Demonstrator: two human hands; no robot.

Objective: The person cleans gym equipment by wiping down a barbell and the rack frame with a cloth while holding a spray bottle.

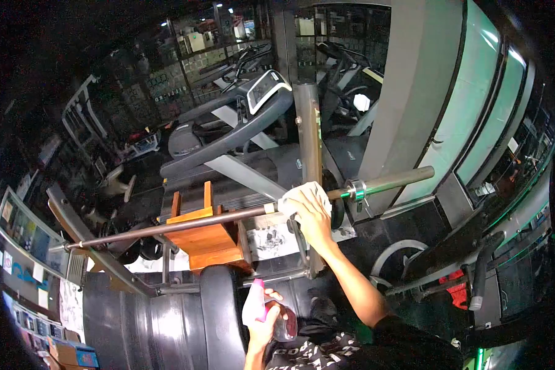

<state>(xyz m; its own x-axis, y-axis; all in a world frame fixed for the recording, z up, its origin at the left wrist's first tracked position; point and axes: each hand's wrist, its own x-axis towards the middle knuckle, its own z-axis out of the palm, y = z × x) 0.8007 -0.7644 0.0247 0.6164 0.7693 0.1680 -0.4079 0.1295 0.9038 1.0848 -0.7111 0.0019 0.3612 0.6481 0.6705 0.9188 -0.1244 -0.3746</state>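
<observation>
My right hand [312,216] presses a white cloth [288,202] onto the barbell [166,229], its fingers curved over the bar close to the upright post [309,123]. Part of the bar is hidden under the cloth. Further right along the bar sits a metal collar [356,190]; no plate shows on that end. Low in front of my body, my left hand [263,330] is wrapped around a spray bottle [251,306] with a pink nozzle and a clear lower part. The bottle is beside the black padded bench [219,317] and apart from the bar.
An orange-brown wooden stool or step [203,246] stands beneath and behind the bar. Treadmills [234,117] are beyond the rack. A grey pillar [407,92] rises at the right, near a machine with a red cloth [455,290]. Cardboard boxes [68,353] lie at the lower left.
</observation>
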